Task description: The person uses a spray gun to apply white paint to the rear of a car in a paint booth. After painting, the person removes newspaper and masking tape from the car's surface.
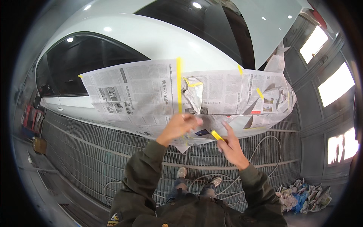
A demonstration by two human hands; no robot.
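Observation:
A white car [115, 26] has newspaper sheets [140, 87] fixed along its side, with yellow tape [179, 83] running down a join between sheets. Wrinkled, folded paper [194, 94] surrounds a gap in the covering just beyond my hands. My left hand [178, 128] is at the lower part of the newspaper, near the bottom of that tape line. Motion smears its fingers, so their grip is unclear. In my right hand [231, 148] is a yellow roll of masking tape [217, 135], held edge-on, with the index finger stretched toward the paper.
Metal grating [124, 151] forms the floor, and a pale hose [270, 138] loops across it at right. Crumpled paper and plastic [304, 196] lie in a heap at lower right. A cardboard box [39, 146] stands far left. Lit panels [336, 83] line the right wall.

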